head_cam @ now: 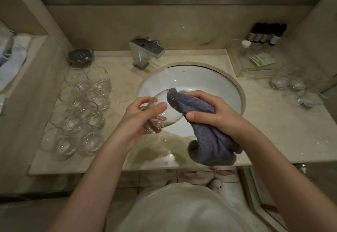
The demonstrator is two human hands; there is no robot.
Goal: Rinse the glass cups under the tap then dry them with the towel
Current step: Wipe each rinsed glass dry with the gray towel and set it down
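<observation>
My left hand grips a clear glass cup tilted on its side over the front of the white sink, its mouth turned to the right. My right hand holds a grey-blue towel and pushes one end of it into the cup's mouth, while the rest hangs down over the counter's front edge. The chrome tap stands behind the sink to the left, and no water runs from it. Several more glass cups stand in a cluster on the counter to the left.
A few glass cups stand on the right of the counter near a clear tray with toiletries. Dark bottles line the back right. A dark dish sits left of the tap. Puddles of water lie on the counter's front.
</observation>
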